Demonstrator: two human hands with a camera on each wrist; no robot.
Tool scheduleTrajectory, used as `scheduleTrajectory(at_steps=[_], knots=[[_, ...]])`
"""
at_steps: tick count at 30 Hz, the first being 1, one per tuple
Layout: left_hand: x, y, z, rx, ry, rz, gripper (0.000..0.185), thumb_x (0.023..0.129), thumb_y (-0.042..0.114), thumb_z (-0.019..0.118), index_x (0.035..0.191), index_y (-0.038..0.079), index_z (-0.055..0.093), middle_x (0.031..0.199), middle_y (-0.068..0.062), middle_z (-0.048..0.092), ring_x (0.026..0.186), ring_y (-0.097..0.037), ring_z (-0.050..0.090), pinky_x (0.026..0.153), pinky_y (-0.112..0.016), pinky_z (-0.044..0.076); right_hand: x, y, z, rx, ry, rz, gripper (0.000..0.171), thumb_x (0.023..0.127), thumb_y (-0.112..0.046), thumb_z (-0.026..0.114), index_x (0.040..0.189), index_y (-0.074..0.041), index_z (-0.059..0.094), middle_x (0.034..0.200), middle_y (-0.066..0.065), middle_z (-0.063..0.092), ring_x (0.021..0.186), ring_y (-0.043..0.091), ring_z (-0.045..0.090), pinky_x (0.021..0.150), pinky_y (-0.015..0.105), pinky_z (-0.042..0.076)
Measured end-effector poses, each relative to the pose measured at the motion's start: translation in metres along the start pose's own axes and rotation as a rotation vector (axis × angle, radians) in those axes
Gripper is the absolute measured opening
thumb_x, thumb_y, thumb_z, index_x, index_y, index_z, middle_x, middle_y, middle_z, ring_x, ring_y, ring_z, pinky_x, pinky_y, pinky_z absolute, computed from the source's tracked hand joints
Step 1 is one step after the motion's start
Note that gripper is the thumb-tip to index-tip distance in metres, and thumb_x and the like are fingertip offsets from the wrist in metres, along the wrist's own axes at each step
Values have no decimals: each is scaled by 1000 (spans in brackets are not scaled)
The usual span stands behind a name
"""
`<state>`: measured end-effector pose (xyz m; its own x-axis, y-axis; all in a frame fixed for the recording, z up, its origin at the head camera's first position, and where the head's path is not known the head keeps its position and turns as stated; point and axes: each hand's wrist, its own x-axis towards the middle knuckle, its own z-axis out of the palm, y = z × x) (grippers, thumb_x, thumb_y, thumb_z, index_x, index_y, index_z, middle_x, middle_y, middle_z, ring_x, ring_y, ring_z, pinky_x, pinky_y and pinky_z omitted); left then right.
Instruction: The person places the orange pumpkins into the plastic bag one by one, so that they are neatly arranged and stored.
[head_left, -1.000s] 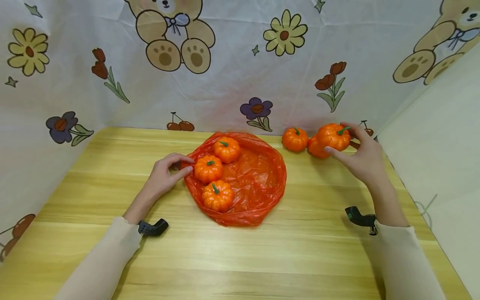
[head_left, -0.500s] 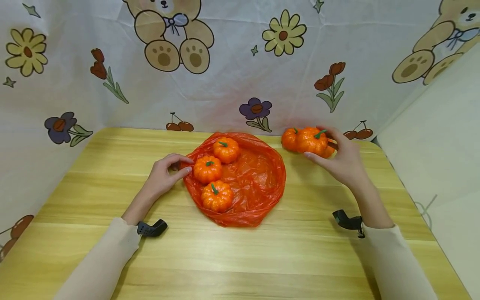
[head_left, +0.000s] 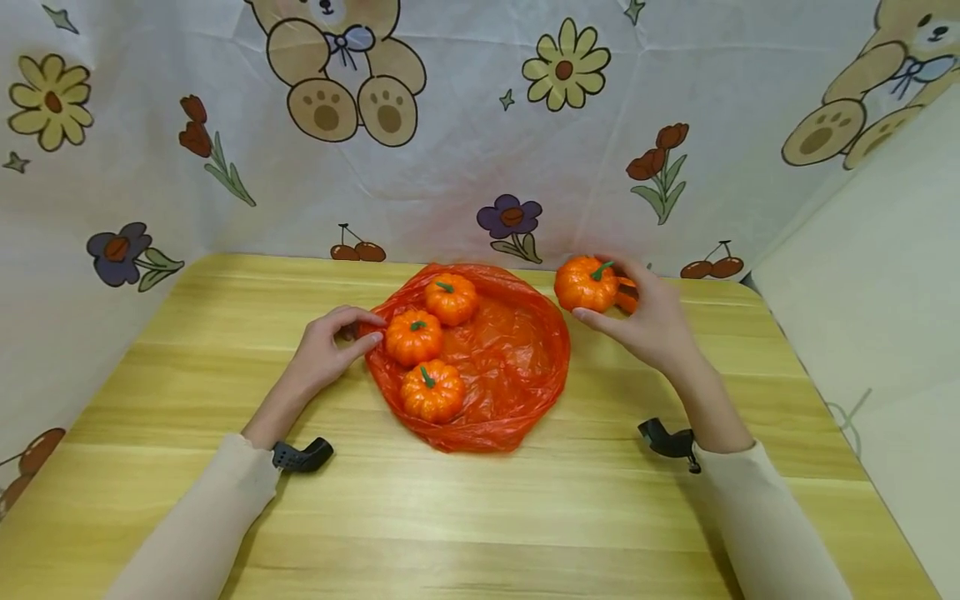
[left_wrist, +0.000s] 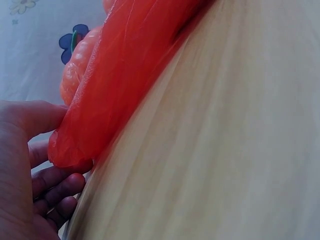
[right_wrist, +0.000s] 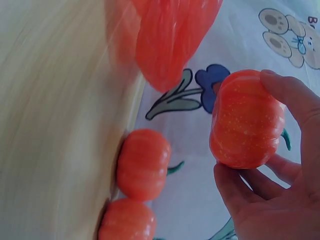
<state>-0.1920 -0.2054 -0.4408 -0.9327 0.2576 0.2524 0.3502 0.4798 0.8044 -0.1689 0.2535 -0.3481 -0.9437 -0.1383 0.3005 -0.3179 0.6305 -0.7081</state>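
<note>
A red plastic bag [head_left: 510,362] lies spread wide with its mouth facing up. Three small orange pumpkins sit along its left side: a rear one [head_left: 451,300], a middle one [head_left: 414,337] and a front one [head_left: 432,392]. My left hand [head_left: 327,343] pinches the bag's left rim, thumb on one side and fingers on the other. My right hand [head_left: 651,321] holds another pumpkin [head_left: 585,285] by its sides, raised off the table just right of the bag. The right wrist view shows this pumpkin [right_wrist: 246,120] between thumb and fingers, green stem toward the palm.
Two more pumpkins, one [right_wrist: 143,165] beside the other [right_wrist: 127,220], stand on the wooden table [head_left: 450,517] near its back edge, mostly hidden in the head view. A printed cloth [head_left: 465,125] hangs behind, and a pale wall [head_left: 885,317] rises on the right.
My right hand has carried its pumpkin leftward, past the two standing pumpkins, toward the bag. The left hand keeps its place on the rim.
</note>
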Motion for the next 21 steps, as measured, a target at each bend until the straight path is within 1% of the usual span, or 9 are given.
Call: scheduleTrajectory(at_steps=[4,7,12,16,18,21], knots=[[-1,1,0,0,2,3,21,99,17,76,119,11,78,114,-10,73,93,-19,53,82,-30,44,4,-7,9,-17,-11,-39,79,84,-31,92,151,-14,54,141,7,63,128,23,60,106,45,54],[-1,2,0,-4,0,6,21,99,18,76,119,11,78,114,-10,72,93,-20,53,81,-30,43,6,-13,17,-41,-24,-74,80,83,-33,92,151,-14,55,145,7,62,131,25,59,107,52,52],[-1,3,-1,-9,-2,5,20,99,19,76,118,13,78,112,-9,72,92,-20,53,81,-28,43,11,-24,28,-37,-40,-103,78,83,-31,92,151,-15,56,145,6,62,133,25,59,108,51,52],[-1,3,0,-1,-1,9,20,99,17,76,118,12,78,112,-9,72,92,-20,52,81,-28,42,18,-36,34,20,-40,-105,77,84,-31,92,150,-15,56,141,6,63,131,24,61,107,49,53],[-1,3,0,3,0,13,21,99,16,76,119,11,78,113,-10,72,93,-20,52,81,-28,41,21,-42,38,34,-42,-115,77,84,-32,92,150,-17,56,139,5,64,129,23,62,107,48,54],[-1,3,0,3,-1,16,21,99,16,75,119,11,78,113,-10,72,93,-21,53,81,-28,41,24,-48,42,22,-44,-133,77,83,-34,92,149,-20,57,136,4,65,126,22,62,106,50,53]])
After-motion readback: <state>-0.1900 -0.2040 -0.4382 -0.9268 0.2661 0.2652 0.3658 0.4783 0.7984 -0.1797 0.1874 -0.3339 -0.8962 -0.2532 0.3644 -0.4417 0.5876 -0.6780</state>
